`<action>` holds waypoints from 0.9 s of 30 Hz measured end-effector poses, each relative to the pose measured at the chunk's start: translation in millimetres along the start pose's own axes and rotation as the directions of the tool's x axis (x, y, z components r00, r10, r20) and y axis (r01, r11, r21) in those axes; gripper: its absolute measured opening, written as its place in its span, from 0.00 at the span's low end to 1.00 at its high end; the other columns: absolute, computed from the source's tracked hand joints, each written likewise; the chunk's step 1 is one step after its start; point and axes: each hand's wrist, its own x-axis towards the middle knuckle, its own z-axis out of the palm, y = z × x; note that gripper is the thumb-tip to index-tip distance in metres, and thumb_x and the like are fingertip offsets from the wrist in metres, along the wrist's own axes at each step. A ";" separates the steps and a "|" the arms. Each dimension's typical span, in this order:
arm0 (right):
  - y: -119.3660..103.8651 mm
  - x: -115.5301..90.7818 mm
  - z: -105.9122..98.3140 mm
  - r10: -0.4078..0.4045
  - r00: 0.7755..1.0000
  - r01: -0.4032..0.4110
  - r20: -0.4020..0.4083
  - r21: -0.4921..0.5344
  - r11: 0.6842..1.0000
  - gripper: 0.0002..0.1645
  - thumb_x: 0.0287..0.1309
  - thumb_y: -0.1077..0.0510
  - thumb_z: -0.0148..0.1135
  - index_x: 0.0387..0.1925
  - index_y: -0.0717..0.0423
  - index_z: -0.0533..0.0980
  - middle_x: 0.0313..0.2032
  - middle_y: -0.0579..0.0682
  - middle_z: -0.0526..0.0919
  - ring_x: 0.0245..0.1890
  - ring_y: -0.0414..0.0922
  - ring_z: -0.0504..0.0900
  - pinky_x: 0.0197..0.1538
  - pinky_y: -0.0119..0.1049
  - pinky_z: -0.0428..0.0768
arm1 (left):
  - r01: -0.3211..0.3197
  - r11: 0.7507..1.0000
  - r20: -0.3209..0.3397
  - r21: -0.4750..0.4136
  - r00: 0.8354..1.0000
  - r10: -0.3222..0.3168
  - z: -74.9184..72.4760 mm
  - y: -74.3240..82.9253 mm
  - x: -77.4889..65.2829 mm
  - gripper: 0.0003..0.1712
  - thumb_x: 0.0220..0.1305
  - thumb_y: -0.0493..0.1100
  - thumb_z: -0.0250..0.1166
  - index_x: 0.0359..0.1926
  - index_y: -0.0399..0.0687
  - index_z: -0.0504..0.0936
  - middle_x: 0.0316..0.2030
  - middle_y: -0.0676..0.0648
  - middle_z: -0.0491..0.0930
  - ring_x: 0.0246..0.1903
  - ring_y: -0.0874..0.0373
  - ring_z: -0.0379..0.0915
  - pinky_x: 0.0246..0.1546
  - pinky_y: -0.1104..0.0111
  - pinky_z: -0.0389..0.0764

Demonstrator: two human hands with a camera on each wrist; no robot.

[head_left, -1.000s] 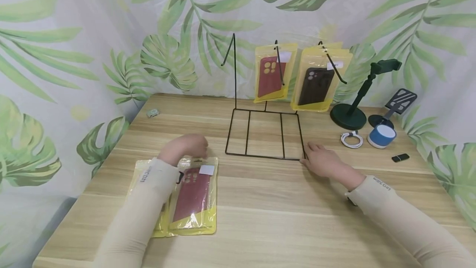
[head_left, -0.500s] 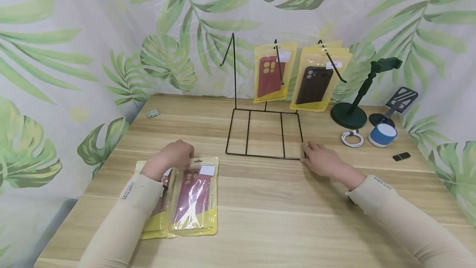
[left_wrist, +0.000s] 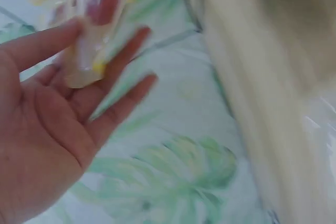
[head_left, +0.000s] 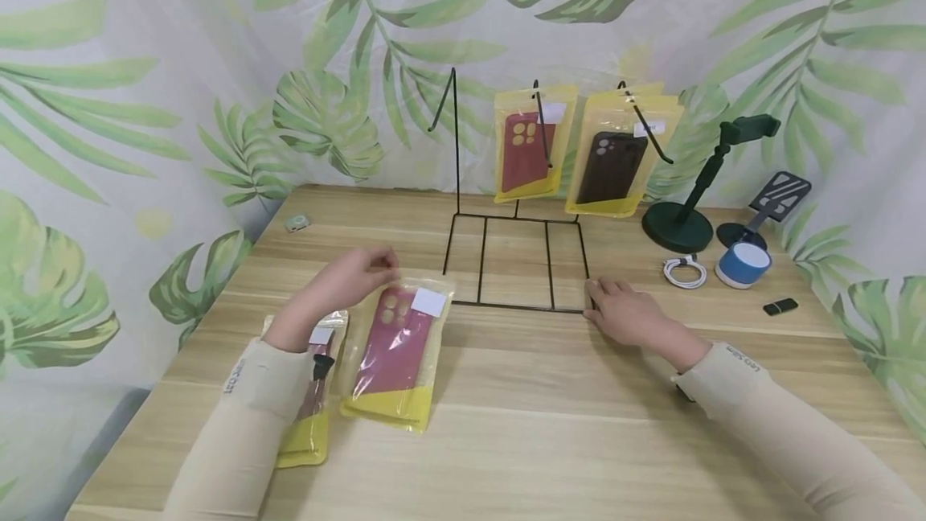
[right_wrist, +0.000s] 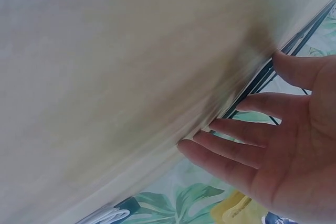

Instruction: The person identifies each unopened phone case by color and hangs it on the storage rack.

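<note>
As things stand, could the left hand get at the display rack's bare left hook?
Probably yes. The left hand pinches a bagged red phone case, and nothing visible stands between it and the left hook. The right hand is at the rack's near right corner, out of the way.

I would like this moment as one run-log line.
left hand: pinches phone-case packet; right hand: at corner of wire rack; second packet: on table
</note>
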 end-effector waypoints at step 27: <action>1.8 0.0 3.5 -0.013 0.999 0.012 -0.041 -0.025 1.000 0.35 0.72 0.47 0.53 0.70 0.65 0.65 0.64 0.68 0.72 0.63 0.66 0.73 0.54 0.63 0.79 | -0.313 0.909 -0.404 -0.274 0.896 0.187 -3.7 176.5 66.6 0.08 0.69 0.44 0.64 0.40 0.44 0.82 0.37 0.47 0.85 0.32 0.58 0.79 0.35 0.68 0.76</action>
